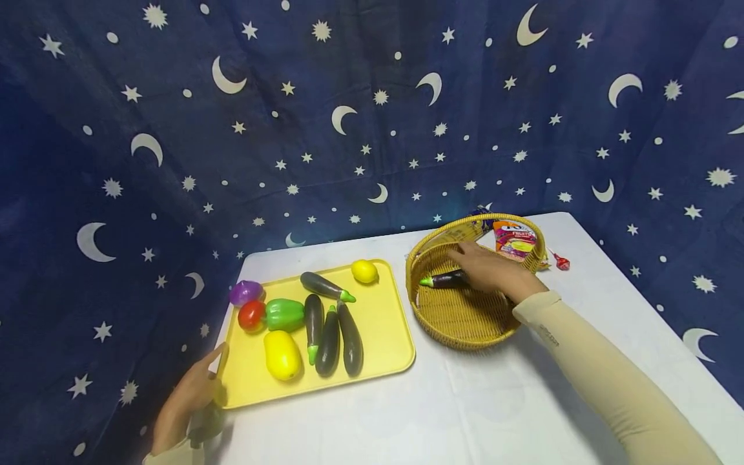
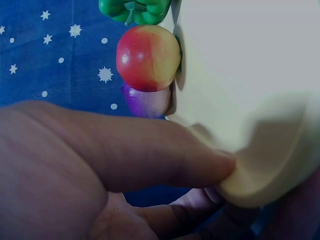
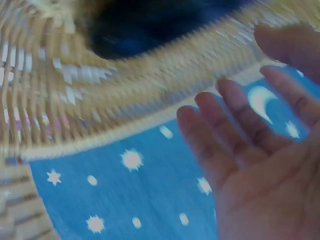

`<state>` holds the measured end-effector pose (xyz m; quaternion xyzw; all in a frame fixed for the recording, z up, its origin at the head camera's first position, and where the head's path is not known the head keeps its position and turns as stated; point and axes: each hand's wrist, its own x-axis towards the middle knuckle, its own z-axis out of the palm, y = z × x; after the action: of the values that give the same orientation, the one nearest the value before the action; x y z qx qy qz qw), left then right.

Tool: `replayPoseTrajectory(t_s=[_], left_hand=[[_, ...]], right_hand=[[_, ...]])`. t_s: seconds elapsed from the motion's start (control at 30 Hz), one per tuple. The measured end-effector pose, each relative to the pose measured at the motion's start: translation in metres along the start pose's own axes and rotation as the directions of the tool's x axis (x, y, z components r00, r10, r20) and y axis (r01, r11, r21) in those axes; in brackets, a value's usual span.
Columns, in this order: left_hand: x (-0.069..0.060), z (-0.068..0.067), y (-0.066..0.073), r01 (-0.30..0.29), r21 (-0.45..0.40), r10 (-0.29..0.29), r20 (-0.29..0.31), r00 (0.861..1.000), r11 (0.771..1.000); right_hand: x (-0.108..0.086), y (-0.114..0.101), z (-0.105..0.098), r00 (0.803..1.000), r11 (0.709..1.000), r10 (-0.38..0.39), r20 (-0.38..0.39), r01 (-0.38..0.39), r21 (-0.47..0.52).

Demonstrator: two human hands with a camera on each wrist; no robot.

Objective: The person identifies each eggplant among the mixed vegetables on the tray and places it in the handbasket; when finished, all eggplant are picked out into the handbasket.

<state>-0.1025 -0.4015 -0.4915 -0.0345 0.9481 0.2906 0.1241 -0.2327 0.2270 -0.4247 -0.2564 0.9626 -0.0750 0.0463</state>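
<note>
My left hand (image 1: 194, 387) grips the near left corner of the yellow tray (image 1: 383, 361); in the left wrist view the thumb of that hand (image 2: 165, 155) lies on the tray's rim (image 2: 250, 195). My right hand (image 1: 488, 268) is inside the wicker basket (image 1: 465, 323), above an eggplant (image 1: 444, 280) that it partly hides. The right wrist view has the fingers of this hand (image 3: 270, 135) spread and holding nothing, apart from the dark eggplant (image 3: 150, 30).
On the tray lie several eggplants (image 1: 351, 339), a lemon (image 1: 364, 271), a green pepper (image 1: 285, 314), a red tomato (image 1: 252, 316), a yellow mango-like fruit (image 1: 282, 355) and a purple vegetable (image 1: 247, 293). Behind the basket are snack packets (image 1: 516, 239) and a red candy (image 1: 561, 262).
</note>
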Motion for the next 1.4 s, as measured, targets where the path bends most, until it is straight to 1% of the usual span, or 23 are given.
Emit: replayPoseTrajectory(t_s=[0.07,0.1,0.13,0.2,0.23,0.3,0.33,0.37,0.4,0.43,0.47,0.5,0.53,0.6,0.63,0.67,0.7,0.77,0.87,0.97,1.07,1.17,1.4], left_hand=[[-0.005,0.008,-0.002,0.035,-0.037,-0.035,-0.005,0.999,0.999],[-0.009,0.013,-0.003,0.047,-0.053,-0.048,-0.006,0.999,0.997],[-0.013,0.019,-0.004,0.064,-0.077,-0.064,-0.004,0.998,0.995],[-0.021,0.031,-0.006,0.099,-0.123,-0.097,0.017,0.995,0.988],[-0.025,0.037,-0.007,0.108,-0.145,-0.106,0.024,0.994,0.984],[-0.031,0.046,-0.007,0.110,-0.160,-0.109,0.019,0.994,0.981],[-0.033,0.049,-0.007,0.115,-0.166,-0.114,0.017,0.993,0.979],[-0.034,0.051,-0.007,0.114,-0.166,-0.113,0.013,0.994,0.980],[-0.035,0.050,-0.006,0.111,-0.158,-0.111,0.009,0.994,0.981],[-0.036,0.048,-0.006,0.100,-0.151,-0.100,0.009,0.995,0.983],[-0.035,0.045,-0.006,0.101,-0.143,-0.100,0.012,0.995,0.985],[-0.034,0.041,-0.005,0.099,-0.135,-0.098,0.014,0.995,0.986],[-0.031,0.035,-0.005,0.090,-0.127,-0.090,0.012,0.996,0.988],[-0.025,0.024,-0.003,0.073,-0.116,-0.073,0.004,0.997,0.991],[-0.021,0.019,-0.002,0.064,-0.109,-0.065,-0.005,0.998,0.992],[-0.017,0.014,0.000,0.065,-0.115,-0.066,-0.008,0.998,0.991],[-0.013,0.010,0.001,0.054,-0.109,-0.055,-0.011,0.998,0.993],[-0.008,0.005,0.004,0.048,-0.113,-0.048,-0.002,0.999,0.992],[-0.006,0.002,0.007,0.053,-0.119,-0.051,0.020,0.998,0.992],[-0.005,0.000,0.009,0.053,-0.104,-0.051,0.023,0.998,0.993],[-0.002,-0.002,0.009,0.033,-0.069,-0.032,0.013,0.999,0.997],[0.000,-0.002,0.007,0.036,-0.066,-0.034,0.022,0.999,0.997],[-0.003,-0.002,0.007,0.078,-0.077,-0.076,0.029,0.997,0.994]], right_hand=[[-0.014,-0.013,-0.007,0.989,1.000,0.013,-0.145,-0.010,0.026],[-0.023,-0.020,-0.007,0.974,0.999,0.018,-0.224,-0.010,0.038],[-0.032,-0.029,-0.007,0.951,0.999,0.025,-0.308,-0.010,0.050],[-0.052,-0.050,-0.002,0.881,0.995,0.070,-0.468,-0.026,0.101],[-0.062,-0.062,0.000,0.835,0.988,0.110,-0.539,-0.034,0.149],[-0.078,-0.086,0.004,0.728,0.964,0.191,-0.658,-0.013,0.265],[-0.083,-0.099,0.005,0.679,0.945,0.228,-0.698,0.019,0.327],[-0.085,-0.112,0.007,0.638,0.923,0.255,-0.726,0.064,0.380],[-0.086,-0.125,0.010,0.613,0.900,0.269,-0.743,0.115,0.420],[-0.083,-0.139,0.013,0.607,0.880,0.272,-0.747,0.157,0.448],[-0.079,-0.152,0.018,0.626,0.861,0.266,-0.733,0.188,0.473],[-0.071,-0.165,0.023,0.666,0.842,0.258,-0.700,0.201,0.501],[-0.062,-0.177,0.029,0.716,0.831,0.247,-0.653,0.191,0.523],[-0.037,-0.195,0.043,0.817,0.829,0.221,-0.533,0.130,0.543],[-0.024,-0.202,0.049,0.862,0.830,0.217,-0.458,0.084,0.552],[-0.011,-0.208,0.056,0.899,0.828,0.216,-0.382,0.039,0.559],[0.000,-0.213,0.063,0.925,0.825,0.217,-0.312,-0.003,0.565],[0.018,-0.221,0.077,0.957,0.824,0.208,-0.201,-0.061,0.563],[0.033,-0.231,0.097,0.980,0.821,0.181,-0.076,-0.108,0.561],[0.042,-0.238,0.111,0.988,0.843,0.151,-0.019,-0.119,0.524],[0.048,-0.242,0.118,0.989,0.856,0.148,-0.010,-0.123,0.502],[0.054,-0.243,0.119,0.988,0.865,0.152,-0.005,-0.131,0.484],[0.061,-0.240,0.115,0.989,0.874,0.140,0.041,-0.144,0.465]])
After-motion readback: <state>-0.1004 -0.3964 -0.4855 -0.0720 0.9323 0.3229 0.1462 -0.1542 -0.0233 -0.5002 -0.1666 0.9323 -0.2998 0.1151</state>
